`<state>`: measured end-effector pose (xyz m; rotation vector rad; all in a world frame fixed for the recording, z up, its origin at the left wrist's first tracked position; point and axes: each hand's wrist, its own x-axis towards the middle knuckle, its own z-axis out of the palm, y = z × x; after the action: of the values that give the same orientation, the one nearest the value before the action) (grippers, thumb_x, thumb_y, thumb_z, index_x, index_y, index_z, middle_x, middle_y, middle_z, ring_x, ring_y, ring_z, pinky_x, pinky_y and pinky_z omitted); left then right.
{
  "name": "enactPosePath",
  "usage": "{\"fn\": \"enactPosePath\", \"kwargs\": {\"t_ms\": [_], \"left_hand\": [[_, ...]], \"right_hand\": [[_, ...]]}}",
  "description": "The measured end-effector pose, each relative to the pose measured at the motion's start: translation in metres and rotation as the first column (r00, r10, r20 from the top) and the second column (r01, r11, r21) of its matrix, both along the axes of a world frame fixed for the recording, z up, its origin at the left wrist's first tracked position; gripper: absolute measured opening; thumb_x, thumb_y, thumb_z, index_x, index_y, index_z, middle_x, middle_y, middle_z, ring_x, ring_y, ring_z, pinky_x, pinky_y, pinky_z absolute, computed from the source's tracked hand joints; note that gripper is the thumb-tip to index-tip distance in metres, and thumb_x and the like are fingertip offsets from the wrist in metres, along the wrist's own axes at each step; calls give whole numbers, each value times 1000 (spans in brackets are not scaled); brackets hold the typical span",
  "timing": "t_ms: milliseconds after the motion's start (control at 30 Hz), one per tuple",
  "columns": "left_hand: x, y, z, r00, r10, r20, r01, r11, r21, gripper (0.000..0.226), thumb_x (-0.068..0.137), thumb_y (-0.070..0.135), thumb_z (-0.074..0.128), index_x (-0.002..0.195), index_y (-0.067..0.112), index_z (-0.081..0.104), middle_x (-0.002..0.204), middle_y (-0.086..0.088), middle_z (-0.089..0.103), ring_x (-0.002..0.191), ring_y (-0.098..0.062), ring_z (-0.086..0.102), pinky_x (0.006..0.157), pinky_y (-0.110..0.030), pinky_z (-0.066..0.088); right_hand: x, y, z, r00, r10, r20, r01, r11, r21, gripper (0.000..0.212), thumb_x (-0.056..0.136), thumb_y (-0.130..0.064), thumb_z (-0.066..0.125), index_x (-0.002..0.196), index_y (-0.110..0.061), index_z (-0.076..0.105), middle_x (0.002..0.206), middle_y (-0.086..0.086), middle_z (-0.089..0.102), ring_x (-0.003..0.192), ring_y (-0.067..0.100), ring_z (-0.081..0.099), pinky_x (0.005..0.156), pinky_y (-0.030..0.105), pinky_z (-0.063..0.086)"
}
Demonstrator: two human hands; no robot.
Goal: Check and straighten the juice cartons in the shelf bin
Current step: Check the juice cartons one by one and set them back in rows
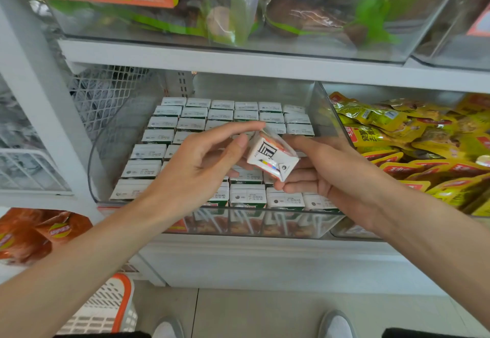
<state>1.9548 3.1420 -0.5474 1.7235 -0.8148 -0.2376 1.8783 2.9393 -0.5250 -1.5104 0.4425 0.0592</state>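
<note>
Tilted carton [270, 156] — held between left hand [196, 168] and right hand [323, 176].

Juice cartons [169, 111] stand in packed rows inside the shelf bin [324, 107]. One carton [271, 156] is held above the bin's middle, between the left hand [201, 162] and right hand [318, 176]. Snack packets [424, 138] lie right of the bin, a wire basket [26, 168] left, and bagged goods [305, 11] on the shelf above.

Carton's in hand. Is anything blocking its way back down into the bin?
Nothing visible does. The carton, held by the left hand and right hand, hangs over the open-topped bin, clear of the shelf above. Only the hands lie between it and the packed cartons; any empty slot is hidden behind them.
</note>
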Motion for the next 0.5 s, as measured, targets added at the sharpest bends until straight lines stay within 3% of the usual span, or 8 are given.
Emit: {"fn": "enactPosePath", "kwargs": {"t_ms": [167, 300, 400, 500], "left_hand": [[3, 1, 0, 998, 21, -67, -23, 999, -29, 51, 92, 46, 68, 142, 46, 58, 115, 9, 78, 104, -8, 75, 89, -22, 60], [6, 1, 0, 992, 108, -60, -110, 994, -23, 53, 86, 24, 82, 133, 40, 64, 114, 22, 75, 102, 5, 73, 82, -6, 53], [4, -2, 0, 995, 102, -21, -103, 994, -29, 46, 86, 14, 83, 124, 35, 68, 115, 22, 74, 104, 3, 73, 89, -9, 54], [3, -7, 0, 997, 79, 13, -78, 995, -56, 42, 87, 10, 83, 120, 31, 67, 116, 17, 74, 108, -3, 73, 94, -16, 55]], "right_hand": [[-1, 0, 0, 988, 33, 150, -17, 994, -107, 20, 107, -29, 62, 125, -24, 66, 101, 15, 82, 91, 29, 81, 78, 29, 66], [0, 3, -3, 944, 135, 300, -57, 965, -255, 23, 105, -20, 65, 125, -29, 59, 102, 0, 82, 95, 21, 80, 81, 25, 63], [0, 3, -2, 889, 218, 402, -18, 895, -445, 39, 94, -20, 79, 127, -28, 59, 108, -10, 75, 101, 8, 75, 84, 17, 57], [1, 4, -1, 829, 319, 459, 39, 786, -617, 49, 90, -25, 83, 135, -24, 63, 118, -9, 71, 107, 8, 73, 94, 22, 58]]}}
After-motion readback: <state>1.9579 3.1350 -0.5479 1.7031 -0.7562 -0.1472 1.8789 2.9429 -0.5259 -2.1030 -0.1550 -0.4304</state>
